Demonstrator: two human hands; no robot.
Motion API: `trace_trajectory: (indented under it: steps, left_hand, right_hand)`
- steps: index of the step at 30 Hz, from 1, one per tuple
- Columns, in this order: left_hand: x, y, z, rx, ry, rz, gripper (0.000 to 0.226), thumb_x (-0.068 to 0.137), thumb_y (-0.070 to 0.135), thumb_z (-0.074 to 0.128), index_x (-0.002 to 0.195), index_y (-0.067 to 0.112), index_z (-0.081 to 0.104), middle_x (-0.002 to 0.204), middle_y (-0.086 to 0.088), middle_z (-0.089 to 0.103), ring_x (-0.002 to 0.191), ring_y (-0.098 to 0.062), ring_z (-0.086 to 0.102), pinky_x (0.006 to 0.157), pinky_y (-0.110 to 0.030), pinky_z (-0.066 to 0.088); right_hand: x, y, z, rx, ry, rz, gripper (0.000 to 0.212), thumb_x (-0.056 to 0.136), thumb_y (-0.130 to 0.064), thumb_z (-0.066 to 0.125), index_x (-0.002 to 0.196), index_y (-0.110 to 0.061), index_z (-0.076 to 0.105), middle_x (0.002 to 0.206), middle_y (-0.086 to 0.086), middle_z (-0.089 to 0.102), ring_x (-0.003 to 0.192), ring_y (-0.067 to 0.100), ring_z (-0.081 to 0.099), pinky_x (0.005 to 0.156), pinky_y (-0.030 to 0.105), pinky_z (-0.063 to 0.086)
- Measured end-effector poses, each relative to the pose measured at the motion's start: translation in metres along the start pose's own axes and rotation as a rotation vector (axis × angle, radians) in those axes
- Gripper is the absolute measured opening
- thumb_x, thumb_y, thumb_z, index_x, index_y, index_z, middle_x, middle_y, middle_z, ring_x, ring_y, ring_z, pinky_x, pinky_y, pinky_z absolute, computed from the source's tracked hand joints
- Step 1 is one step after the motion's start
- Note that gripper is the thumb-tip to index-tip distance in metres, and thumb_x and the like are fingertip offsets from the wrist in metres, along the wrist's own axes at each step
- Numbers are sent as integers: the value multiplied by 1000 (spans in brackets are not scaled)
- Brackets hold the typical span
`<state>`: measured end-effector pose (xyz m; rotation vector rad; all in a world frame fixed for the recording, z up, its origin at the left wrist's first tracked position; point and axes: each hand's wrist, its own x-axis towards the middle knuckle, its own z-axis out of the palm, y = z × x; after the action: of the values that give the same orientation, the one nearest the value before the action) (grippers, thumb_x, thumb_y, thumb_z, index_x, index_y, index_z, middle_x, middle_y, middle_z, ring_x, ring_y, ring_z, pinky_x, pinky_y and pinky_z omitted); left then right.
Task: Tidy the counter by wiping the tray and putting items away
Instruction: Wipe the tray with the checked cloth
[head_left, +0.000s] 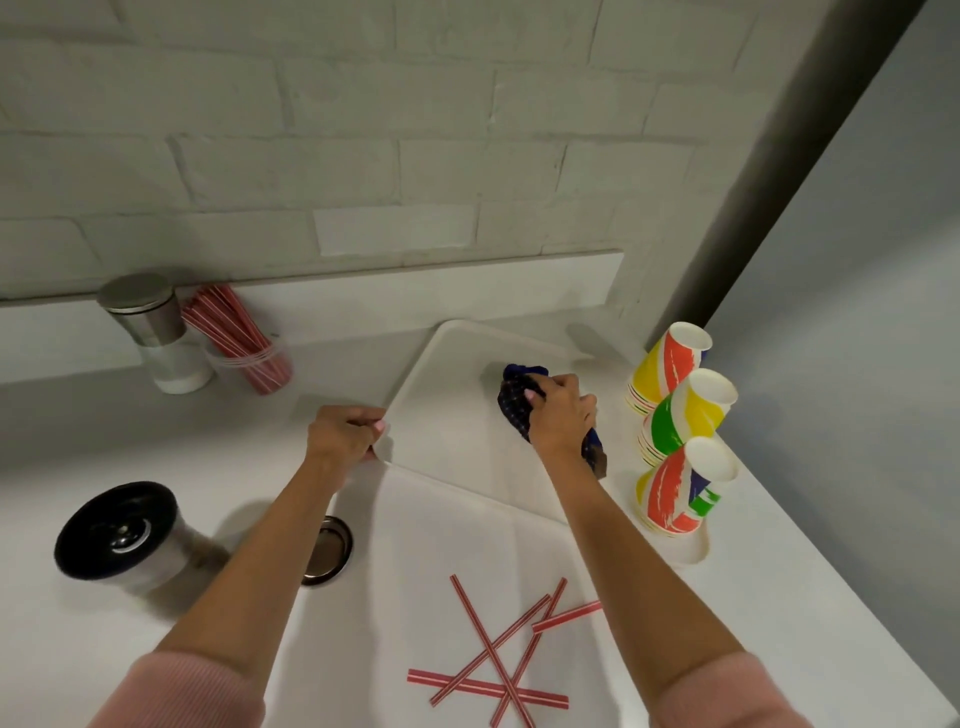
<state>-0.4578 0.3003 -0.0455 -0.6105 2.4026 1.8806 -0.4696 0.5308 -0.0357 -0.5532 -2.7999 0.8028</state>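
A white tray (457, 353) lies on the counter in front of me. My right hand (563, 413) is closed around a crumpled dark blue cloth (514, 402) and presses it onto the tray's middle. My left hand (345, 434) pinches the tray's left edge. A white paper liner (431, 525) lies across the tray's near part, and several loose red-striped straws (488, 660) lie crossed on top of it.
Three stacks of colourful paper cups (675, 431) stand at the tray's right end. At the back left are a clear cup of red straws (249, 348) and a metal-lidded jar (156, 332). A black-lidded steel canister (119, 535) and a round metal lid (327, 551) sit at the left.
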Motion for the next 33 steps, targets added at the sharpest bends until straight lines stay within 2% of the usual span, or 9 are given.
trace_trajectory:
  steps: [3, 7, 14, 16, 18, 21, 26, 29, 33]
  left_hand:
    - [2, 0, -1, 16, -17, 1, 30, 84, 0, 63, 114, -1, 65, 116, -22, 66, 90, -21, 58, 69, -27, 57]
    - [2, 2, -2, 21, -35, 9, 30, 84, -1, 63, 114, -3, 65, 116, -25, 65, 89, -22, 56, 71, -31, 55]
    - [2, 4, -4, -5, -95, -8, 31, 84, -3, 62, 115, -6, 63, 98, -12, 61, 90, -24, 56, 62, -25, 56]
    - [2, 5, -4, -8, -95, -8, 32, 84, -3, 63, 116, -5, 63, 99, -13, 61, 91, -24, 56, 62, -24, 58]
    - [2, 5, -4, -3, -95, -16, 32, 84, -3, 63, 116, -5, 63, 101, -15, 62, 91, -23, 56, 76, -32, 57]
    - [3, 4, -5, 2, -102, -20, 32, 84, -3, 62, 116, -5, 63, 99, -12, 61, 92, -23, 56, 72, -33, 56]
    - [4, 3, -4, -7, -85, -17, 30, 84, -3, 62, 114, -5, 64, 99, -15, 63, 90, -24, 57, 80, -40, 55]
    - [5, 1, -3, -3, -76, -10, 29, 84, -2, 63, 113, -4, 65, 96, -13, 62, 88, -24, 57, 67, -31, 57]
    - [3, 1, -2, 13, -57, 7, 28, 84, 0, 64, 111, -2, 67, 99, -15, 66, 84, -23, 58, 81, -34, 52]
  right_hand:
    - [-19, 5, -4, -92, 64, 39, 32, 98, -29, 44, 129, -30, 55, 133, 6, 46, 115, 35, 41, 105, 48, 31]
    - [-48, 16, -8, -289, -44, 133, 42, 99, -39, 38, 141, -34, 37, 145, 8, 34, 129, 38, 32, 107, 54, 28]
    - [-75, 24, 1, -281, -170, 161, 59, 100, -47, 25, 151, -30, 3, 161, 11, -4, 146, 43, -3, 117, 58, 2]
    - [-71, 18, 5, -277, -168, 186, 56, 102, -39, 26, 152, -29, 2, 161, 12, -5, 146, 43, -5, 117, 58, 1]
    - [-62, 9, 10, -259, -172, 184, 54, 103, -33, 26, 152, -28, 4, 161, 12, -5, 146, 43, -6, 117, 57, 1]
    - [-45, -8, 21, -255, -183, 101, 51, 103, -28, 26, 151, -28, 8, 161, 12, -2, 146, 42, -2, 118, 55, 3]
    - [-22, -38, 40, -214, -240, -80, 47, 103, -29, 27, 149, -31, 19, 161, 8, 9, 147, 38, 4, 118, 53, 8]
    - [-22, -56, 48, -202, -304, -202, 45, 103, -33, 28, 147, -34, 25, 160, 4, 15, 146, 36, 8, 117, 55, 10]
    - [-49, -52, 48, -209, -289, -417, 43, 99, -43, 34, 141, -40, 36, 156, -2, 28, 141, 31, 21, 106, 55, 24]
